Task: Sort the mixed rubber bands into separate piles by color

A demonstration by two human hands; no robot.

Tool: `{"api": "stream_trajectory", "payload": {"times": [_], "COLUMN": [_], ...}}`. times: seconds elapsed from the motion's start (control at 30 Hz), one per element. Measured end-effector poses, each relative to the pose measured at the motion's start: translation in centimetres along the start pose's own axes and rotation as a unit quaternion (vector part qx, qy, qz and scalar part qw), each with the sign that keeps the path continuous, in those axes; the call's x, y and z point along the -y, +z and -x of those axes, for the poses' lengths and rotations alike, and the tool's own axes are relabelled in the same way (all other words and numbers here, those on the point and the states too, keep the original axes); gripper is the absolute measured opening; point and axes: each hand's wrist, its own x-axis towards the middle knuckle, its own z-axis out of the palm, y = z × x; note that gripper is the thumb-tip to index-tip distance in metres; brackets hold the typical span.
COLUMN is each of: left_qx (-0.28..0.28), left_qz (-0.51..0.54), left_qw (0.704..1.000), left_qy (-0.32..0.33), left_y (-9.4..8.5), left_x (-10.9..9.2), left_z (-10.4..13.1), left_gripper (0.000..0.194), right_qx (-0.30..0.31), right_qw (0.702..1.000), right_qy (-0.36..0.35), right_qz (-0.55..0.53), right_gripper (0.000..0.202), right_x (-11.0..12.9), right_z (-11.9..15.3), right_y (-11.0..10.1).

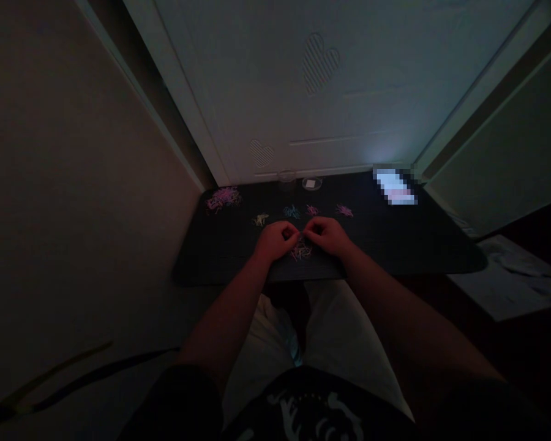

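Observation:
On a dark table (395,245) lies a mixed-colour pile of small thin pieces (301,252), close to the near edge. Just above it, my left hand (278,239) and my right hand (327,235) meet almost fingertip to fingertip. Both are closed in a pinch, and whatever they hold is too small and dark to name. Beyond my hands are a pale yellow pile (260,219), a teal pile (291,212), a small pink pile (312,210) and a pinkish-purple pile (344,211).
A larger pink and purple heap (224,198) is at the table's far left. A clear cup (287,179) and a round clear lid (312,184) stand near the back edge. A glowing, pixelated screen (395,187) is at the back right, against a white panel (275,92).

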Motion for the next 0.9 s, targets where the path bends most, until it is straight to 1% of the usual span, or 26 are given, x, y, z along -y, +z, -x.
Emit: {"api": "stream_trajectory", "payload": {"times": [0.1, 0.27, 0.47, 0.57, 0.63, 0.73, 0.77, 0.8, 0.9], "left_qx": [0.001, -0.007, -0.024, -0.007, 0.002, 0.002, 0.002, 0.002, 0.005], "left_qz": [-0.002, 0.000, 0.029, 0.019, 0.012, 0.007, 0.004, 0.004, 0.011], "left_qw": [1.000, 1.000, 0.999, 1.000, 1.000, 1.000, 1.000, 1.000, 1.000], "left_qy": [0.000, -0.005, -0.004, -0.005, -0.014, -0.024, -0.024, -0.024, -0.017], "left_y": [0.07, 0.08, 0.14, 0.15, 0.11, 0.05, 0.03, 0.02, 0.03], "left_x": [0.10, 0.21, 0.07, -0.02, -0.06, -0.06, -0.06, -0.05, -0.04], "left_z": [0.01, 0.03, 0.01, -0.03, -0.04, -0.02, -0.02, -0.01, -0.01], "left_gripper": [0.014, 0.013, 0.021, 0.016, 0.015, 0.015, 0.015, 0.015, 0.015], "right_qx": [-0.002, -0.023, 0.015, 0.014, -0.001, -0.057, -0.067, -0.062, 0.002], "right_qw": [1.000, 1.000, 1.000, 1.000, 1.000, 0.997, 0.996, 0.996, 0.998], "right_qy": [-0.006, -0.004, -0.001, 0.003, 0.006, 0.016, 0.018, 0.018, 0.011], "right_qz": [-0.002, -0.004, -0.014, -0.014, -0.022, -0.048, -0.055, -0.062, -0.056], "right_gripper": [0.012, 0.012, 0.013, 0.013, 0.012, 0.013, 0.013, 0.013, 0.018], "right_x": [-0.03, -0.11, -0.12, 0.09, 0.20, 0.26, 0.26, 0.25, 0.22], "right_z": [-0.02, -0.04, 0.05, 0.01, -0.06, -0.12, -0.10, -0.07, 0.04], "right_y": [-0.02, -0.12, -0.01, -0.06, -0.16, -0.31, -0.33, -0.32, -0.15]}}
